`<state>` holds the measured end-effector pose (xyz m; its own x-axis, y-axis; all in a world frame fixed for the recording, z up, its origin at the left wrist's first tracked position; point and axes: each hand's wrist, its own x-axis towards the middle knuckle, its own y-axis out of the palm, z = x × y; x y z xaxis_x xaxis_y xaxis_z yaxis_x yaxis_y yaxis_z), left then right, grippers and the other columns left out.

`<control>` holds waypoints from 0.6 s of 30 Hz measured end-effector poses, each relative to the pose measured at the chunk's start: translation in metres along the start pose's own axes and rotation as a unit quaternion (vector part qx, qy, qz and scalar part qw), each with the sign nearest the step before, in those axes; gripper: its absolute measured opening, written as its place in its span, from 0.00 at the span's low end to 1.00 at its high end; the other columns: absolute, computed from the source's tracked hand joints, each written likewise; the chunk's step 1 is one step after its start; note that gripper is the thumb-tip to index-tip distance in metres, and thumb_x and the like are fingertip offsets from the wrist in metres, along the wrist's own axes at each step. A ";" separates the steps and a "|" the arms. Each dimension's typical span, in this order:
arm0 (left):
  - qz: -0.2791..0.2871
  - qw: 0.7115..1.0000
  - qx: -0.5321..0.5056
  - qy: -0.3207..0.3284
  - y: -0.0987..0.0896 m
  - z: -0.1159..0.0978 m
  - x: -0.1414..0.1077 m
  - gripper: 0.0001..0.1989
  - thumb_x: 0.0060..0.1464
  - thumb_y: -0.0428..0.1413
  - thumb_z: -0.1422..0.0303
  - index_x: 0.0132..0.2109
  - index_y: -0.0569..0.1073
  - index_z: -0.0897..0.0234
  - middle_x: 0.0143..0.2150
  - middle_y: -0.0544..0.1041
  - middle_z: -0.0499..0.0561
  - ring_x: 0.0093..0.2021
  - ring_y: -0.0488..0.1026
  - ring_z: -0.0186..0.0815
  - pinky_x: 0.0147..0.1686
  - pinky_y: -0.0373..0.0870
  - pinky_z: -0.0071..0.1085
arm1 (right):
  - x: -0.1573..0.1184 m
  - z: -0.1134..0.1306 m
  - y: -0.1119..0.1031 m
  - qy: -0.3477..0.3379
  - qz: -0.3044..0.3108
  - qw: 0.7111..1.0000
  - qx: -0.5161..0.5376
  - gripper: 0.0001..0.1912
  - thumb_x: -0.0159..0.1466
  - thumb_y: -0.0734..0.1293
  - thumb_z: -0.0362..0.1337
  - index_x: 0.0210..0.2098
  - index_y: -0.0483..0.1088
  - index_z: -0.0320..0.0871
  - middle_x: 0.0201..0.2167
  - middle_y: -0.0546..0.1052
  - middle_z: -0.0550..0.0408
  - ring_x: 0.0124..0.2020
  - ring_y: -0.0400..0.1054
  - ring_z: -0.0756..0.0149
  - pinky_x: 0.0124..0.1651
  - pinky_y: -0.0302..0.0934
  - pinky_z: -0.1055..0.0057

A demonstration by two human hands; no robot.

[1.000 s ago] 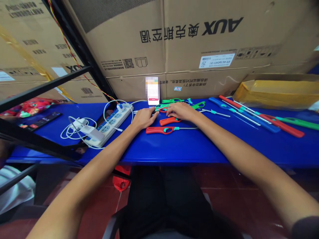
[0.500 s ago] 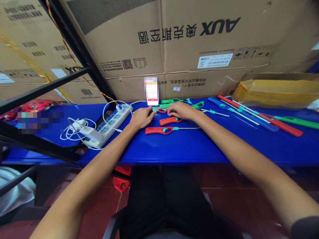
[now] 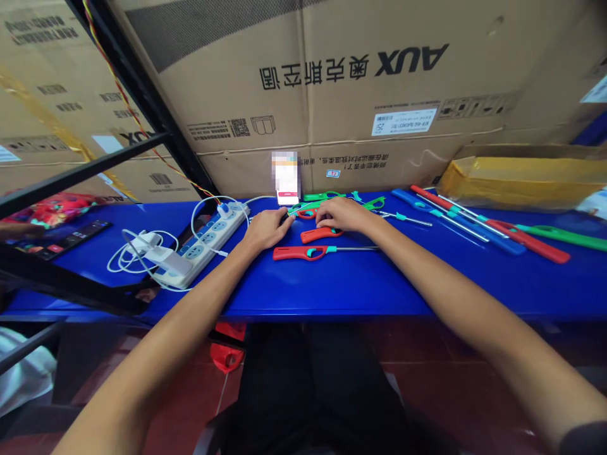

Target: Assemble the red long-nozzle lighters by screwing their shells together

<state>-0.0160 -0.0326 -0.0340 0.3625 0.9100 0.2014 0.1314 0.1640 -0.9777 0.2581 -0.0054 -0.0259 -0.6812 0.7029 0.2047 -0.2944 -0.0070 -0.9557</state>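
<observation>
My left hand (image 3: 268,230) is closed, thumb against fingers, on a thin rod with a dark end that points right. My right hand (image 3: 348,215) has its fingers curled down; what they hold, if anything, is hidden. Between the hands lies a red and green lighter (image 3: 307,213), partly covered. An orange-red long-nosed lighter (image 3: 317,234) lies just below my right fingers, its front part hidden by the hand. Nearer to me rests a red long-nosed lighter (image 3: 296,253), its metal tube running right under my forearm. Behind, a green lighter handle (image 3: 322,196) lies by the box.
A phone (image 3: 286,180) leans on a large cardboard box (image 3: 332,114). Left are a white power strip (image 3: 203,246), cables and a black rack. Several lighters, including a blue one (image 3: 502,240), lie right, before a taped box (image 3: 516,180). Another person's hand (image 3: 21,231) is far left.
The view has shifted slightly, so things sit a little lower and further left. Both hands keep nearly the same pose and place among the lighters.
</observation>
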 end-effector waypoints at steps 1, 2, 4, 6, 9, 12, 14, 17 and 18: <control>0.001 1.000 0.002 -0.001 0.000 0.000 0.000 0.23 0.78 0.45 0.51 0.50 0.79 0.60 0.47 0.87 0.61 0.49 0.85 0.53 0.40 0.67 0.38 | 0.001 0.000 0.001 0.005 0.006 1.000 -0.003 0.07 0.70 0.74 0.34 0.43 0.88 0.50 0.44 0.89 0.51 0.42 0.78 0.57 0.40 0.63 0.61; 0.002 1.000 0.004 -0.001 0.000 0.000 0.000 0.23 0.78 0.45 0.51 0.50 0.79 0.60 0.47 0.87 0.61 0.48 0.85 0.53 0.39 0.67 0.38 | 0.003 -0.001 0.001 0.009 0.011 1.000 -0.009 0.07 0.69 0.75 0.35 0.42 0.88 0.50 0.43 0.89 0.51 0.41 0.78 0.57 0.39 0.63 0.61; 0.003 1.000 0.005 0.003 0.000 0.000 0.001 0.23 0.78 0.45 0.51 0.50 0.79 0.60 0.46 0.87 0.61 0.48 0.85 0.54 0.39 0.66 0.38 | 0.005 0.000 0.001 0.015 0.015 1.000 -0.020 0.06 0.68 0.76 0.35 0.41 0.88 0.51 0.41 0.89 0.52 0.40 0.78 0.56 0.38 0.63 0.61; 0.008 1.000 0.002 0.007 -0.001 -0.001 0.001 0.23 0.78 0.45 0.51 0.50 0.79 0.60 0.46 0.87 0.61 0.48 0.84 0.54 0.39 0.66 0.38 | 0.006 0.002 0.001 0.016 0.018 0.999 -0.025 0.07 0.67 0.76 0.34 0.40 0.89 0.51 0.40 0.89 0.52 0.39 0.78 0.56 0.36 0.61 0.61; 0.012 1.000 -0.004 0.005 -0.002 -0.004 0.001 0.23 0.78 0.45 0.51 0.51 0.79 0.60 0.46 0.87 0.62 0.48 0.84 0.54 0.40 0.67 0.39 | 0.005 0.008 -0.002 0.005 0.019 0.999 -0.028 0.11 0.68 0.73 0.30 0.40 0.88 0.49 0.41 0.89 0.51 0.37 0.77 0.58 0.37 0.60 0.61; 0.007 1.000 -0.007 0.001 -0.001 -0.005 0.001 0.23 0.78 0.46 0.51 0.51 0.80 0.60 0.46 0.87 0.62 0.48 0.84 0.55 0.40 0.67 0.39 | 0.003 0.012 -0.006 -0.007 0.028 0.999 -0.030 0.12 0.66 0.72 0.27 0.37 0.88 0.48 0.40 0.88 0.51 0.35 0.75 0.60 0.37 0.58 0.61; 0.004 1.000 -0.010 0.004 -0.001 -0.005 0.001 0.23 0.78 0.46 0.51 0.50 0.80 0.60 0.45 0.87 0.62 0.48 0.84 0.55 0.40 0.66 0.39 | 0.003 0.012 -0.007 -0.001 0.035 0.999 -0.021 0.11 0.66 0.73 0.27 0.37 0.88 0.47 0.38 0.88 0.51 0.34 0.74 0.61 0.38 0.58 0.62; 0.005 1.000 -0.016 0.005 0.000 -0.005 0.002 0.23 0.78 0.46 0.51 0.49 0.79 0.61 0.45 0.87 0.62 0.47 0.83 0.55 0.38 0.62 0.39 | 0.005 0.007 -0.007 0.011 0.046 0.999 0.018 0.09 0.68 0.73 0.30 0.39 0.88 0.46 0.39 0.88 0.51 0.35 0.76 0.61 0.39 0.60 0.63; 0.005 1.000 -0.018 0.004 0.001 -0.004 0.003 0.23 0.78 0.46 0.51 0.48 0.79 0.61 0.44 0.87 0.62 0.47 0.83 0.55 0.38 0.61 0.39 | 0.007 0.005 -0.006 0.011 0.052 0.998 0.031 0.08 0.68 0.73 0.30 0.40 0.88 0.46 0.39 0.89 0.50 0.35 0.76 0.61 0.40 0.60 0.64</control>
<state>-0.0108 -0.0319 -0.0340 0.3716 0.9084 0.1916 0.1604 0.1404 -0.9770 0.2519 -0.0045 -0.0177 -0.6951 0.7120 0.0998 -0.2642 -0.1238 -0.9565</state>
